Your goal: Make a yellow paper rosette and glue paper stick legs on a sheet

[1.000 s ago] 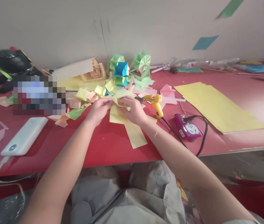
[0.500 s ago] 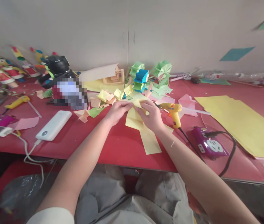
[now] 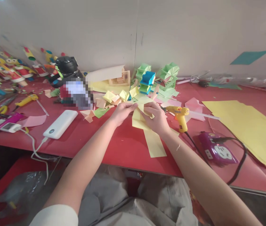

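- Yellow paper [image 3: 140, 115] sits at the middle of the red table [image 3: 123, 147], pinched between both our hands, with a loose yellow strip [image 3: 155, 143] trailing off it toward the near edge.
- Far to the left, the white power bank [image 3: 60, 124] and its cable [image 3: 37, 150] hang close to the near edge; we judge that a dragged left elbow could snag the cable and pull the bank off.
- Our left hand [image 3: 121, 113] has its fingertips closed narrowly on the left side of the sheet; if it presses off-line, we think the crease could go crooked or the thin paper tear.
- Just beyond our hands, small folded pieces [image 3: 114, 98] lie near, and a careless sweep could scatter them.
- Our right hand [image 3: 155, 117] is curled over the sheet's right side, gripping it; its knuckles are near the yellow glue gun [image 3: 180, 113], whose tip points toward them, so a burn or a smear of glue seems possible if it is hot.
- The gun's black cord [image 3: 237, 169] runs to the purple socket [image 3: 217, 152] beside our right forearm, which could catch it.
- Against the earlier frames, the view has swung left: more painted figures [image 3: 15, 70] show at the far left, and the big yellow sheet [image 3: 248, 128] runs off the right edge; our grip looks unchanged.
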Tool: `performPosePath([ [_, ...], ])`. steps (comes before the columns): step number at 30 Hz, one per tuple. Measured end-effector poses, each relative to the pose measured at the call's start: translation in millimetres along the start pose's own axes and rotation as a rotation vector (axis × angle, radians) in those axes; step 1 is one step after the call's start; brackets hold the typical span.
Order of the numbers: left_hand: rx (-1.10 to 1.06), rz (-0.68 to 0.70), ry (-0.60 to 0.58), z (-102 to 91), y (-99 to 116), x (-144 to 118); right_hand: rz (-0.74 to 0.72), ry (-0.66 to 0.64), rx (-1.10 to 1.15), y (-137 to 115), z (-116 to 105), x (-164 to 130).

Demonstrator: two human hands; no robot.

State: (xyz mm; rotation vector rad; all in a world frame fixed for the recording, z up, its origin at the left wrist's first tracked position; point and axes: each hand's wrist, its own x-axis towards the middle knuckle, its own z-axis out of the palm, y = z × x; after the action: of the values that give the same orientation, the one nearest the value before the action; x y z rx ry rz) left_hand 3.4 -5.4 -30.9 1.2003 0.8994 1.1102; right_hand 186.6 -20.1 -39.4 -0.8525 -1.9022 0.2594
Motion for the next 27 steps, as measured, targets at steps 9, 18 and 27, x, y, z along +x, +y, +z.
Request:
performPosePath([
  [9,-0.012,-0.016,-0.021,0.9,-4.0,-0.7,0.091,0.015,0.012,-9.9,0.5,2.1],
  [18,0.041,-0.049,-0.061,5.1,0.5,-3.9,0.177,0.019,0.07,-8.5,1.8,2.6],
  [27,0.104,-0.004,-0.024,-1.0,-6.7,0.7,0.11,0.082,0.09,-1.9,2.6,1.4],
])
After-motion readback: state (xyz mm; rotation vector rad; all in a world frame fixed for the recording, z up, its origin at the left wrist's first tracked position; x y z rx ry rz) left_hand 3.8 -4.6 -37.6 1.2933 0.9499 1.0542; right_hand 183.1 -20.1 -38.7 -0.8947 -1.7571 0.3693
